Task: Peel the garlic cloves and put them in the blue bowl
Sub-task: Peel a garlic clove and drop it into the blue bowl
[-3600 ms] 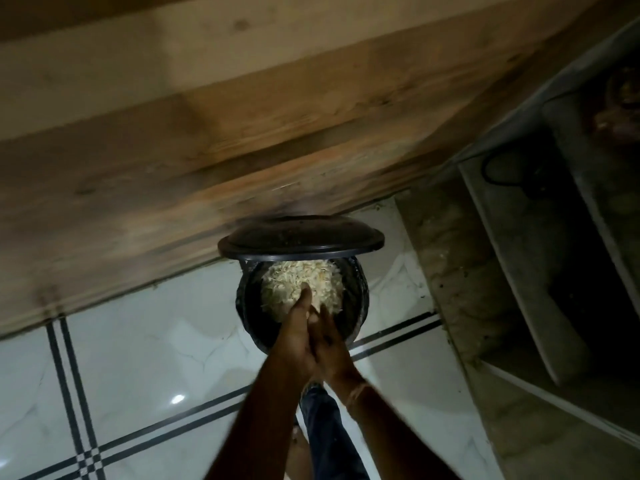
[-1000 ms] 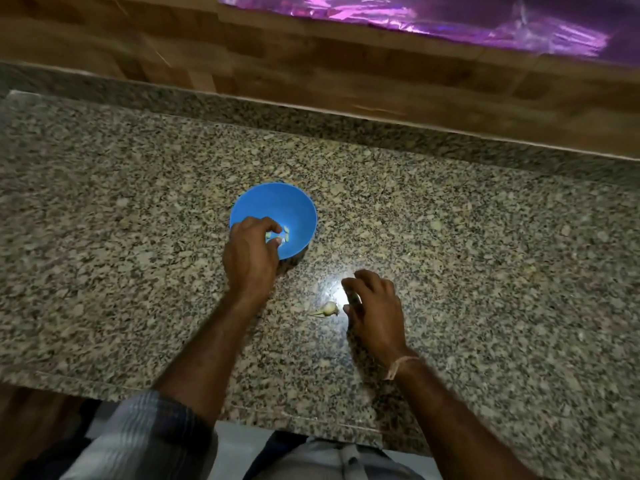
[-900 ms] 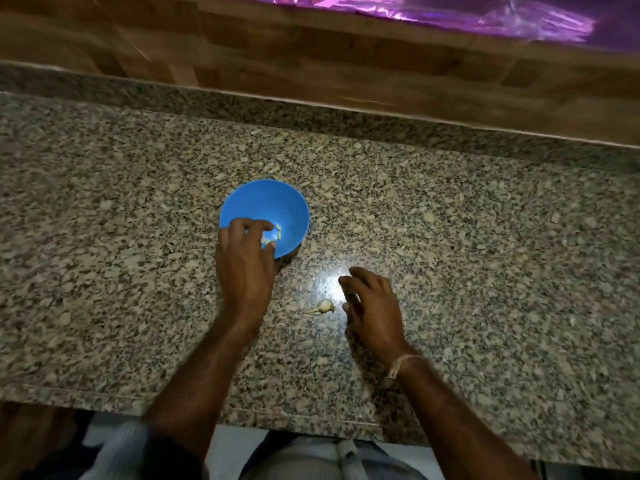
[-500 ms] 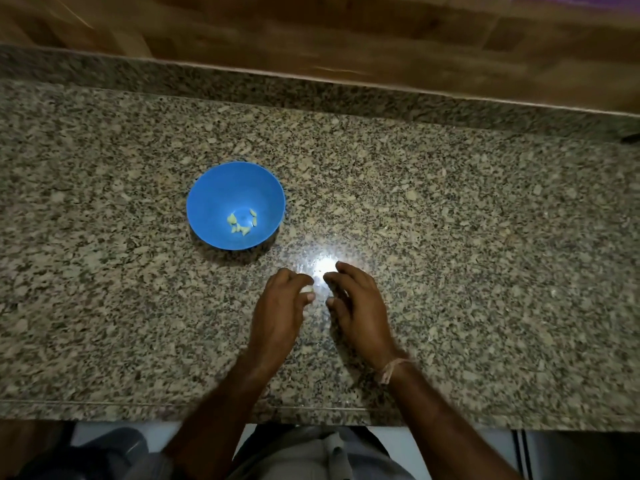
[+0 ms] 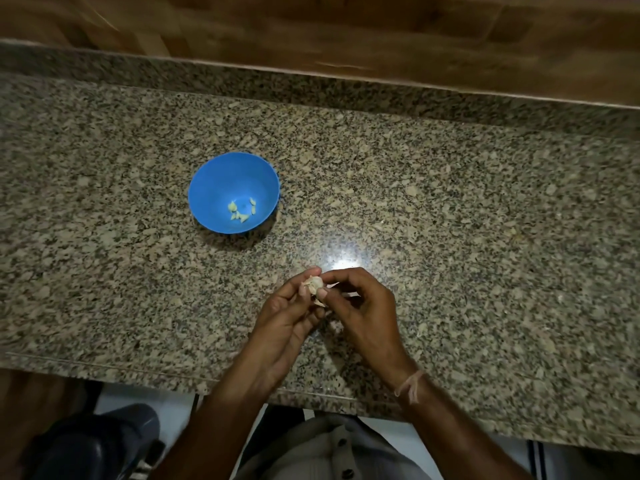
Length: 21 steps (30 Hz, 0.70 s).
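Note:
A blue bowl stands on the granite counter, left of centre, with several small peeled garlic cloves in its bottom. Nearer to me, above the counter's front part, both hands meet around one pale garlic clove with papery skin on it. My left hand pinches the clove between thumb and fingertips. My right hand pinches it from the right side with curled fingers; a thin thread band circles that wrist.
A wooden wall panel rises behind the counter's raised granite back strip. A bright light reflection glares on the stone just beyond my hands. The counter's front edge runs below my forearms, with a dark object on the floor.
Earlier my hands were over a black bin of skins. Then my left hand left the bowl, both hands closed on the clove lying on the counter and lifted it.

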Each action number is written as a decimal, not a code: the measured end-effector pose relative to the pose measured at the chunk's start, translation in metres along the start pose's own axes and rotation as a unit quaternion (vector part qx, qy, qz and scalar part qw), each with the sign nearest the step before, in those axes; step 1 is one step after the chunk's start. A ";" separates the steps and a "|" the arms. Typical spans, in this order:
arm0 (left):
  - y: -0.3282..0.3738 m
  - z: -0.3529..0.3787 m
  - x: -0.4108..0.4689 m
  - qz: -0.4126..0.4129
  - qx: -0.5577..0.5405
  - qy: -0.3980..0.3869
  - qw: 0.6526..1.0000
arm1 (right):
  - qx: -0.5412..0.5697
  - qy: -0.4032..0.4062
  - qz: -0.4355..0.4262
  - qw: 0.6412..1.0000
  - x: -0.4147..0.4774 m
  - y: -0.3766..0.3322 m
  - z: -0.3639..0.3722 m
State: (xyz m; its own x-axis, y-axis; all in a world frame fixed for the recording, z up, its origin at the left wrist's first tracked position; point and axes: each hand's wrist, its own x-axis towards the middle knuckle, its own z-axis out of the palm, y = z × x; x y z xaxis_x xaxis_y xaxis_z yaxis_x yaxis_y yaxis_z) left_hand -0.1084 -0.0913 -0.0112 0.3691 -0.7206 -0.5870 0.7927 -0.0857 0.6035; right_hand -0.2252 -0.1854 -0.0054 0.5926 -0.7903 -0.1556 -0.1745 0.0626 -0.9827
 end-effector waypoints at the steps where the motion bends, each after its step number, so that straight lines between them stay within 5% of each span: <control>1: -0.001 0.003 -0.004 0.005 0.001 0.001 1.000 | -0.012 0.003 -0.014 1.000 -0.002 -0.002 -0.002; 8: -0.011 0.013 -0.015 0.023 0.022 0.014 0.999 | -0.094 0.007 -0.075 0.993 -0.012 -0.005 -0.013; 21: -0.024 0.020 -0.024 0.006 -0.009 0.014 1.000 | -0.058 0.004 -0.031 0.998 -0.020 -0.005 -0.028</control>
State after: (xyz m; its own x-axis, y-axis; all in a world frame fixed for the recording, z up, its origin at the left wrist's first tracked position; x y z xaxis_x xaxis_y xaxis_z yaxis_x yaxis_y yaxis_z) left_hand -0.1461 -0.0862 -0.0009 0.3916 -0.7023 -0.5945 0.7965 -0.0646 0.6011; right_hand -0.2583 -0.1869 0.0057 0.5991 -0.7952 -0.0936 -0.2271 -0.0566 -0.9722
